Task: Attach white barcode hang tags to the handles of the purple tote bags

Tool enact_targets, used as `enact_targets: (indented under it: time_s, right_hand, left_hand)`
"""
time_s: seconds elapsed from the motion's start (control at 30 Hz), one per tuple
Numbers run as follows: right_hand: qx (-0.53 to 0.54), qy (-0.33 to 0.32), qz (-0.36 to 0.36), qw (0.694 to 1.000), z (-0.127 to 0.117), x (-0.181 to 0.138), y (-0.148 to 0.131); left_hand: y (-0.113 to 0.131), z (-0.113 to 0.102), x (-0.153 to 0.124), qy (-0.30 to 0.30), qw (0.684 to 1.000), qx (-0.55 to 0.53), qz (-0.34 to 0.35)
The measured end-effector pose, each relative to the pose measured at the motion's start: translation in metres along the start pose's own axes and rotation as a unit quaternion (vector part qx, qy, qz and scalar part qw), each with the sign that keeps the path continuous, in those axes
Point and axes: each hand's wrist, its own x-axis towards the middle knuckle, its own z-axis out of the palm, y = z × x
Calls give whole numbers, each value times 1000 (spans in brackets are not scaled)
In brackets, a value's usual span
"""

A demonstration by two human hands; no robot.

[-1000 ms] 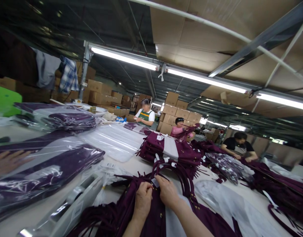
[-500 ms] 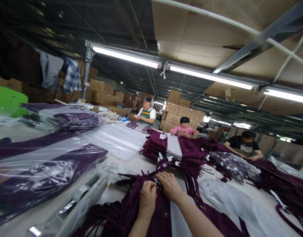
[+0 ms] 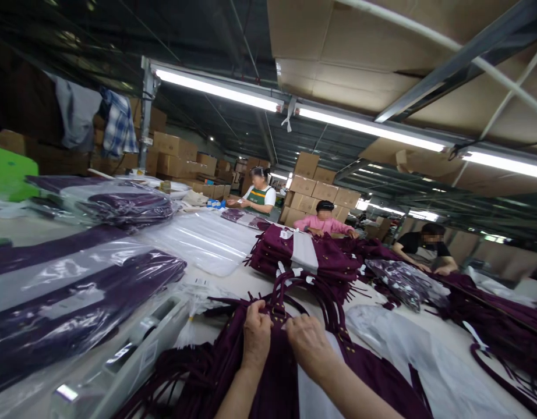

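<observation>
Directly before me lies a dark purple fringed bag (image 3: 279, 361), part of a pile, with gold-coloured studs and a looped handle (image 3: 275, 291) at its top. My left hand (image 3: 256, 334) has its fingers closed on the bag's upper edge, left of the handle base. On the other side of that base, my right hand (image 3: 310, 343) grips the same edge with curled fingers. The fingertips of both hands are partly hidden. A pale strip of wrapping (image 3: 316, 390) lies across the purple material under my right forearm. Fringe strands (image 3: 172, 372) spread out at the left.
Left of me are a grey dispenser-like device (image 3: 133, 355) and purple bags in clear plastic (image 3: 76, 297). Another purple bag stack (image 3: 306, 253) stands ahead, past clear plastic sheets (image 3: 207, 238). White plastic (image 3: 421, 349) lies right. Several people work across the table.
My right hand has drawn back from near the handle base, its flat fingers now curled. My left hand has moved slightly up and left along the bag's edge. The view has shifted slightly.
</observation>
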Motion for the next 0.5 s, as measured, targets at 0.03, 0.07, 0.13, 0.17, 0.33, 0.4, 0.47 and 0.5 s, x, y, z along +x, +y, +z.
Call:
enact_targets:
  time_s: [0.03, 0.07, 0.13, 0.17, 0.33, 0.4, 0.47, 0.5]
  right_hand:
    - [8, -4, 4, 1000, -2, -8, -12]
    - [24, -12, 7, 1000, -5, -14, -24]
    - [61, -30, 18, 997, -9, -20, -46]
    - [78, -38, 29, 996, -11, -19, -56]
    - [140, -23, 48, 989, -18, 0, -87]
    - [161, -19, 23, 986, -16, 7, -96]
    - [185, -10, -1, 983, -9, 10, -105]
    - [196, 6, -9, 981, -4, 10, -110]
  left_hand:
    - [4, -2, 2, 4, 1000, -8, -13]
    - [9, -5, 4, 5, 1000, -9, -24]
    - [19, -12, 8, -23, 998, 46, -33]
    - [25, -16, 11, -47, 994, 93, -30]
    - [51, -28, 22, -170, 941, 290, 22]
    - [59, -25, 24, -238, 905, 350, 47]
    - [63, -17, 23, -310, 856, 408, 66]
    - [64, -12, 21, -337, 833, 433, 75]
